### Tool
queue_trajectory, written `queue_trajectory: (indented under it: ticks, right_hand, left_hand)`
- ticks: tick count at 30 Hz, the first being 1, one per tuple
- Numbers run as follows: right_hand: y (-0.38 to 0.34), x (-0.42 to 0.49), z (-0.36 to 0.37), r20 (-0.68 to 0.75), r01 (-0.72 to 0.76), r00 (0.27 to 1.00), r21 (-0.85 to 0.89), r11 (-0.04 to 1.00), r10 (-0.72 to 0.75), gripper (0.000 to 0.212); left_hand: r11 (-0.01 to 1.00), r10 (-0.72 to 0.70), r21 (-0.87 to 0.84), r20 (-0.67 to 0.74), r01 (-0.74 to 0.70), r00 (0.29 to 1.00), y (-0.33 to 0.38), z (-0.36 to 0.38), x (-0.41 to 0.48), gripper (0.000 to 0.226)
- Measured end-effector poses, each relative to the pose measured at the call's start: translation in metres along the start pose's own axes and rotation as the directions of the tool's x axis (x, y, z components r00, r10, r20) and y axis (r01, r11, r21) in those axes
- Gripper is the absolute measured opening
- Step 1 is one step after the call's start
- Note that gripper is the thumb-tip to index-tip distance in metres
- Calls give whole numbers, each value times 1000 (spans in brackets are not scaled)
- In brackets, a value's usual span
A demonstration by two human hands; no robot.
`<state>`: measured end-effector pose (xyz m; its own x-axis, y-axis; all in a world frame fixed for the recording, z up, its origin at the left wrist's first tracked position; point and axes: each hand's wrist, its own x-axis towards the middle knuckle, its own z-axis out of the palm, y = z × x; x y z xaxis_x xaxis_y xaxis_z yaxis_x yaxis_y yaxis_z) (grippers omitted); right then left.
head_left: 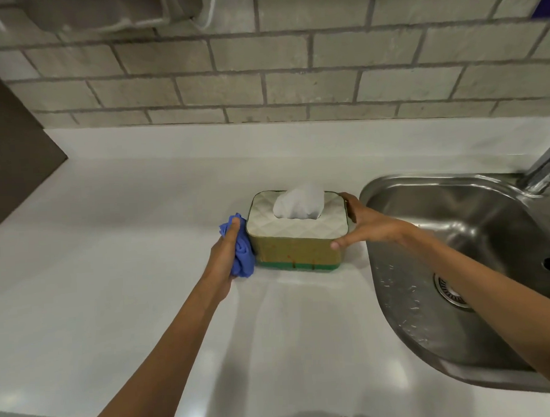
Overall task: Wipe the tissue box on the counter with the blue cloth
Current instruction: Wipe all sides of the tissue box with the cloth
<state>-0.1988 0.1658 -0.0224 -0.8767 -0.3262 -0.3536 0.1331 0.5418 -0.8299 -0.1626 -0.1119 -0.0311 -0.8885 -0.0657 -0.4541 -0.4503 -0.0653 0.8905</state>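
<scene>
A tissue box (296, 253) stands on the white counter (111, 247). It has a quilted white lid, an olive front with reddish drips and a green base band, and a white tissue sticks up from its slot. My left hand (224, 258) is closed on a bunched blue cloth (242, 250), which presses against the box's left end. My right hand (364, 221) grips the box's right end, fingers along the far right corner and thumb on the front right corner.
A stainless steel sink (457, 232) with a drain lies just right of the box, and a faucet (546, 165) rises at the right edge. A grey brick-tile wall (277, 82) backs the counter. A dark panel (10, 157) stands at the left.
</scene>
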Motion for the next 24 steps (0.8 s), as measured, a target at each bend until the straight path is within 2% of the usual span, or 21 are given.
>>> queue_trajectory:
  ticks: [2,4,5,8,11,14,17,21,22,24]
  right_hand:
    - [-5,-1,1,-47,6,999,41,999,-4,112]
    - [-12,-2,3,-95,31,995,118,993,-20,78]
    - [-15,-3,4,-103,39,994,158,987,-22,73]
    - [-13,0,6,-80,9,997,252,968,12,82]
    - [-12,0,6,-66,-64,994,310,948,89,60]
    - [-10,1,6,-63,-137,983,358,924,170,57]
    - [-6,3,8,-50,-166,979,384,908,200,60]
    - [-5,4,11,-97,-169,968,431,886,232,69]
    - [-6,4,12,-113,-172,963,446,878,246,69]
    - [-7,5,14,-131,-177,955,465,867,265,67]
  left_hand:
    - [999,34,-10,-30,-35,999,7,3,3,44]
    - [998,64,-12,-93,-65,994,16,8,5,47]
    - [995,94,-9,-120,-95,988,20,12,6,44]
    - [972,235,12,-172,-236,957,26,25,5,29]
    - [937,348,77,-196,-340,917,28,34,5,29]
    - [888,456,170,-201,-428,867,27,40,7,36]
    - [862,498,227,-220,-453,839,25,45,8,37]
    - [892,449,178,-237,-416,861,31,45,8,34]
    - [881,471,180,-246,-438,847,32,45,5,36]
    - [804,592,236,-246,-545,767,28,47,-9,26]
